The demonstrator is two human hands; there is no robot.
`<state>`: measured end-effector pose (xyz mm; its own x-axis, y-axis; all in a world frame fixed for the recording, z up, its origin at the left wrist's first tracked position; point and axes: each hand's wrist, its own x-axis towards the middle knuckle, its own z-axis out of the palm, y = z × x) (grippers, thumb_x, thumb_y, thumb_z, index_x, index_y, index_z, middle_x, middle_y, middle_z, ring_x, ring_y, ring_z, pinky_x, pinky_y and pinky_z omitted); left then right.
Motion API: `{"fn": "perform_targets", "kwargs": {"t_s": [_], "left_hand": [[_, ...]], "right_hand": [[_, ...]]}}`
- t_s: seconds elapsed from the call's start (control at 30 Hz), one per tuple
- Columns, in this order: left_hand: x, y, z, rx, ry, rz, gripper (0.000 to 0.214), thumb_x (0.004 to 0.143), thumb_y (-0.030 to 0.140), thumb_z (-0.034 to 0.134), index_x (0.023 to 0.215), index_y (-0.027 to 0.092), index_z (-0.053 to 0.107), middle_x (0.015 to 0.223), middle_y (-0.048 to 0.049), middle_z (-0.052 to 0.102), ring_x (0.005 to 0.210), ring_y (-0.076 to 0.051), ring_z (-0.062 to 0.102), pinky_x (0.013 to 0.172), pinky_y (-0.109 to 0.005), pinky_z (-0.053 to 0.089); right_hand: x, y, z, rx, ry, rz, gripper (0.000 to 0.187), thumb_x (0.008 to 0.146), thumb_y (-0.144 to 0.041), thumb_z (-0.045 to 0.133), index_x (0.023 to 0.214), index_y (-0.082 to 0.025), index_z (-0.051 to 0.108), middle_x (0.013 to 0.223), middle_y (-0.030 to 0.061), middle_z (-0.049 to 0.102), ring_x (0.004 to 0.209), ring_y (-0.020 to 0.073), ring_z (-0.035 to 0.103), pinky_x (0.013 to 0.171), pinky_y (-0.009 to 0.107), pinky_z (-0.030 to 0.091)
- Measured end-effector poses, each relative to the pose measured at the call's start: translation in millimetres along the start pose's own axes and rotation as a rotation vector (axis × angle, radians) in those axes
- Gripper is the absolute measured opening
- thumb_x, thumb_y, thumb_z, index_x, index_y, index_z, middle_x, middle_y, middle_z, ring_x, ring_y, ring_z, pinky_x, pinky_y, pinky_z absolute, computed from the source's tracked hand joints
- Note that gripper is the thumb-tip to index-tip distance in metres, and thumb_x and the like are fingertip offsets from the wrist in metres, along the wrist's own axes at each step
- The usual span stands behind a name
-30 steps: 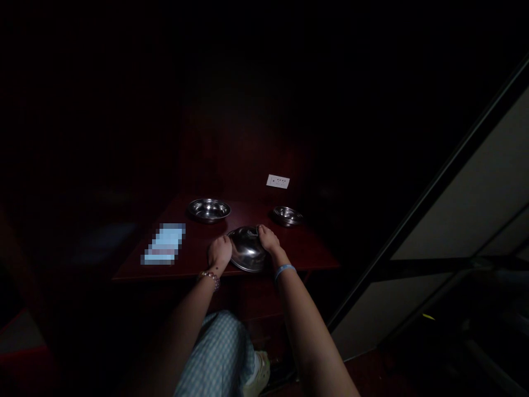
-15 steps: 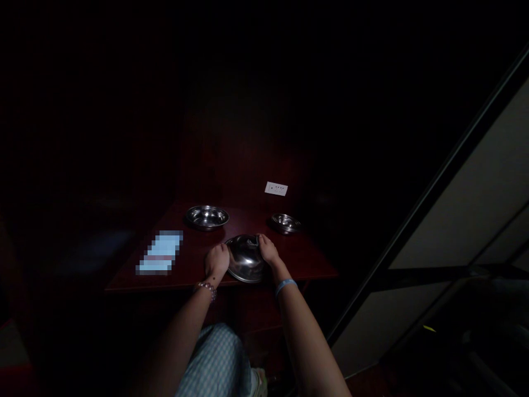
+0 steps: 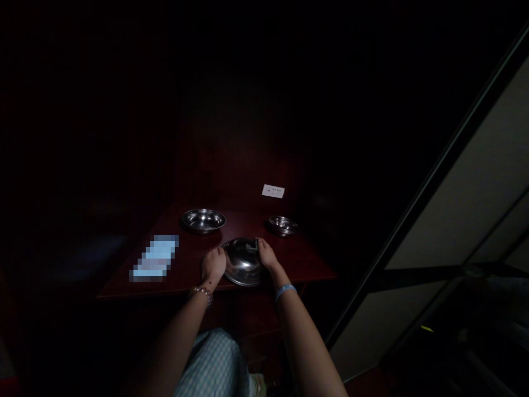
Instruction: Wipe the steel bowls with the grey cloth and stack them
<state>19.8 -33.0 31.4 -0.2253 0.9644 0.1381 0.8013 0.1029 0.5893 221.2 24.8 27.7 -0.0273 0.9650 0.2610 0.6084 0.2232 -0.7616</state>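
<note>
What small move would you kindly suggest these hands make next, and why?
Perhaps ease the metal dome slightly inward: its near rim appears close to the front edge of the red table, while the left hand and right hand hold its opposite sides.

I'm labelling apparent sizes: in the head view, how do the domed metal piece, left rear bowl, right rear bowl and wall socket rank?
1. Domed metal piece (nearest the camera, so true size unsure)
2. Left rear bowl
3. Right rear bowl
4. Wall socket
</note>
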Motion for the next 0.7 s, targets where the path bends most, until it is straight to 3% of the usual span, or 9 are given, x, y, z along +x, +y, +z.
{"fn": "perform_targets", "kwargs": {"t_s": [0.13,0.27,0.5,0.7], "left_hand": [[0,0,-0.3,-0.026,0.012,-0.026,0.048,0.102,0.019,0.028,0.101,0.013,0.076,0.111,-0.0169,0.077,0.104,-0.027,0.073,0.083,-0.032,0.051],[0,1,-1.2,-0.071,0.017,-0.048,0.049,0.102,0.020,0.028,0.099,0.013,0.076,0.111,-0.0177,0.077,0.104,-0.028,0.073,0.084,-0.033,0.051],[-1,1,-2.4,-0.116,0.018,-0.048,0.047,0.102,0.021,0.030,0.098,0.014,0.076,0.109,-0.0172,0.077,0.103,-0.027,0.073,0.084,-0.031,0.051],[0,0,-0.8,-0.127,0.028,-0.040,0.048,0.103,0.023,0.029,0.098,0.014,0.075,0.110,-0.0184,0.077,0.103,-0.027,0.073,0.083,-0.031,0.051]], "right_hand": [[-2,-2,-1,0.082,0.003,0.063,0.043,0.103,-0.040,0.036,0.125,-0.024,0.068,0.131,0.0081,0.070,0.125,0.0216,0.063,0.113,0.038,0.043],[-13,3,-4,0.203,0.007,0.019,0.049,0.103,-0.035,0.028,0.126,-0.018,0.067,0.135,0.0102,0.069,0.127,0.0193,0.062,0.113,0.034,0.043],[-35,10,-6,0.176,0.123,-0.002,0.055,0.105,-0.045,0.022,0.129,-0.023,0.066,0.133,0.0058,0.070,0.125,0.0183,0.064,0.111,0.032,0.044],[-31,13,-7,0.295,0.148,-0.012,0.055,0.101,-0.048,0.028,0.128,-0.018,0.066,0.136,0.0108,0.069,0.127,0.0213,0.063,0.112,0.034,0.045]]}}
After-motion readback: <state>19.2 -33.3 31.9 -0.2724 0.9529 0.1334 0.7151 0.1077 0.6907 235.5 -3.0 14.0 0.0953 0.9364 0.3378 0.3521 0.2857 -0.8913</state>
